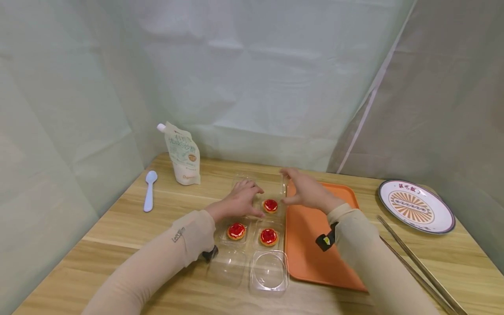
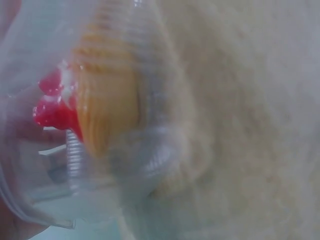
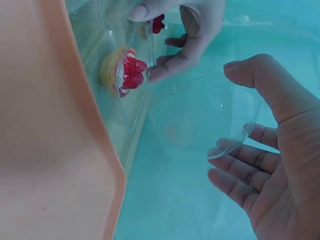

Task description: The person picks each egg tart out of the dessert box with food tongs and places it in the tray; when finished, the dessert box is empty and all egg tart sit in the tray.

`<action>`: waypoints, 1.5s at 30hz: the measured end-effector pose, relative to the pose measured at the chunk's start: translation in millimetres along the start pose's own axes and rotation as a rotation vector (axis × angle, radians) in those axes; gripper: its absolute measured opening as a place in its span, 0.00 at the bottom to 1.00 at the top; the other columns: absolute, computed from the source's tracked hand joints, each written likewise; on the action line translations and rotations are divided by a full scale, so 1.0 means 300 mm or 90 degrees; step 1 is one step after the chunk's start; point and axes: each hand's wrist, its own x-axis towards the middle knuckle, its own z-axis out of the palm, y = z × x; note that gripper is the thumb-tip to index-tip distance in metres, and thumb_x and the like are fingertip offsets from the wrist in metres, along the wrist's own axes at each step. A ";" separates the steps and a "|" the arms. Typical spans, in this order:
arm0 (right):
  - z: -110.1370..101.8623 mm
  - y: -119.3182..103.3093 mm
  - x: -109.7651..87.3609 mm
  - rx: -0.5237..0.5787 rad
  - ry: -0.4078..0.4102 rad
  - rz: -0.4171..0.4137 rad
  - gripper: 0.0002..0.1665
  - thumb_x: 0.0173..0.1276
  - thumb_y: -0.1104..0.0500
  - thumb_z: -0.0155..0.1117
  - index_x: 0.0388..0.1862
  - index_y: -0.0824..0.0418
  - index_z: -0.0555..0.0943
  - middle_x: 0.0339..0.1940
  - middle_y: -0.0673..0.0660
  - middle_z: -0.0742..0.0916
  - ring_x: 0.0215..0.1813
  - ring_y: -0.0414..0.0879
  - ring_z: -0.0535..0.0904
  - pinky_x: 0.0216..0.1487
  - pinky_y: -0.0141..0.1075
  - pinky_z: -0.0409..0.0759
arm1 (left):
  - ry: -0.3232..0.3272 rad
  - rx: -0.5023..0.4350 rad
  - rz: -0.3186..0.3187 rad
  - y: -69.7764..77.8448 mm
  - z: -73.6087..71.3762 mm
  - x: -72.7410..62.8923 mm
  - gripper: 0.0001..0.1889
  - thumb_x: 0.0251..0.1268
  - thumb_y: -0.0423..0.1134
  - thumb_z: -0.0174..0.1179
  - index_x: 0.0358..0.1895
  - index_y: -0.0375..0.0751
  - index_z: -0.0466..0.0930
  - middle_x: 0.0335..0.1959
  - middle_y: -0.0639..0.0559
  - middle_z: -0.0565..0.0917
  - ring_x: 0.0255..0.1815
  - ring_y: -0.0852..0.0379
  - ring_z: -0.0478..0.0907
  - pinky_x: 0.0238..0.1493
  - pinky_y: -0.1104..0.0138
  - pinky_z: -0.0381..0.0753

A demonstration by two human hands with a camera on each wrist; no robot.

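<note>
A red-topped tart (image 1: pixel 270 205) sits in the farthest clear plastic container (image 3: pixel 132 112), whose transparent lid (image 3: pixel 200 120) is raised. My right hand (image 1: pixel 305 190) is at the lid's right side. Its fingertips meet the lid's corner in the right wrist view, with the thumb spread well apart from them. On the container's left is my left hand (image 1: pixel 240 199), thumb and fingers apart and curved loosely, gripping nothing that I can see. Nearer me, two more tarts, one on the left (image 1: pixel 236 231) and one on the right (image 1: pixel 269 236), lie in opened clear containers.
Clear lids (image 1: pixel 269 271) lie toward the front. An orange tray (image 1: pixel 315 245) is under my right forearm. Long metal chopsticks (image 1: pixel 421 267) and a patterned plate (image 1: pixel 417 206) are at the right. A white spoon (image 1: pixel 149 192) and a spouted pouch (image 1: pixel 183 155) are at the left.
</note>
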 end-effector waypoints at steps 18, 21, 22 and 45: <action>0.007 0.090 0.004 0.154 0.041 0.037 0.45 0.59 0.57 0.69 0.70 0.67 0.59 0.64 0.68 0.74 0.63 0.63 0.74 0.63 0.53 0.74 | -0.028 -0.005 0.011 0.013 -0.009 0.003 0.41 0.45 0.55 0.74 0.64 0.42 0.72 0.60 0.46 0.75 0.68 0.45 0.63 0.73 0.51 0.56; 0.009 0.098 0.007 0.159 0.046 0.050 0.46 0.60 0.56 0.68 0.71 0.66 0.58 0.65 0.67 0.73 0.64 0.62 0.72 0.64 0.54 0.73 | -0.035 -0.008 0.016 0.013 -0.006 0.007 0.41 0.45 0.56 0.73 0.64 0.42 0.72 0.61 0.46 0.75 0.69 0.45 0.63 0.75 0.51 0.54; 0.009 0.101 0.009 0.164 0.047 0.055 0.46 0.60 0.55 0.68 0.72 0.66 0.57 0.65 0.67 0.73 0.64 0.62 0.72 0.64 0.54 0.73 | -0.036 -0.007 0.018 0.013 -0.004 0.009 0.41 0.45 0.56 0.73 0.64 0.42 0.72 0.61 0.46 0.75 0.70 0.45 0.63 0.75 0.51 0.54; 0.081 0.167 0.116 0.303 0.061 0.115 0.44 0.60 0.66 0.67 0.70 0.69 0.55 0.71 0.70 0.67 0.68 0.64 0.68 0.67 0.53 0.70 | -0.024 -0.003 0.047 0.007 -0.003 0.025 0.38 0.46 0.56 0.73 0.61 0.41 0.74 0.57 0.46 0.78 0.66 0.45 0.66 0.73 0.51 0.57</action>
